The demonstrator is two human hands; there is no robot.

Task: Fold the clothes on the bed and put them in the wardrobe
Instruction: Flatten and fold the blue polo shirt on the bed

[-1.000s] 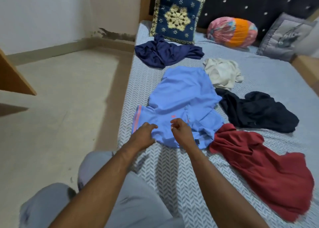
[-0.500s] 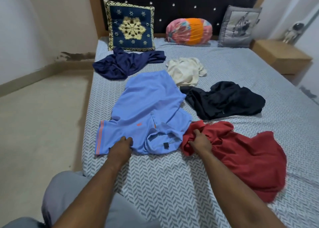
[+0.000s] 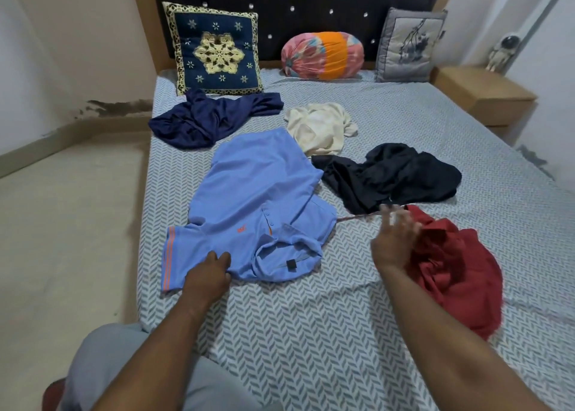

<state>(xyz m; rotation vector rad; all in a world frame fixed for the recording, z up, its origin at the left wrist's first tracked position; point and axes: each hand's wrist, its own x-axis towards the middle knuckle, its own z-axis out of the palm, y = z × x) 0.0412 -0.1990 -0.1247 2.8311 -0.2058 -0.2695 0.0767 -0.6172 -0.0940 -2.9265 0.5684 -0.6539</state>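
Observation:
A light blue polo shirt [image 3: 252,199] lies spread on the bed [image 3: 311,333], collar toward me. My left hand [image 3: 208,273] grips its near shoulder edge with curled fingers. My right hand [image 3: 395,239], blurred by motion, hovers with fingers spread beside a crumpled red garment [image 3: 457,273] that sits bunched to the right, away from the blue shirt. Farther back lie a black garment [image 3: 395,177], a cream garment [image 3: 320,127] and a navy garment [image 3: 205,121].
Three pillows lean on the dark headboard: a navy embroidered cushion [image 3: 214,52], an orange-pink bolster [image 3: 323,54] and a grey cushion [image 3: 407,46]. A wooden nightstand [image 3: 485,96] stands at the right. Bare floor [image 3: 62,224] runs along the bed's left side.
My right hand left the blue shirt, took the red garment and pushed it right, then let go. The left hand stayed on the blue shirt's shoulder. The view swung right.

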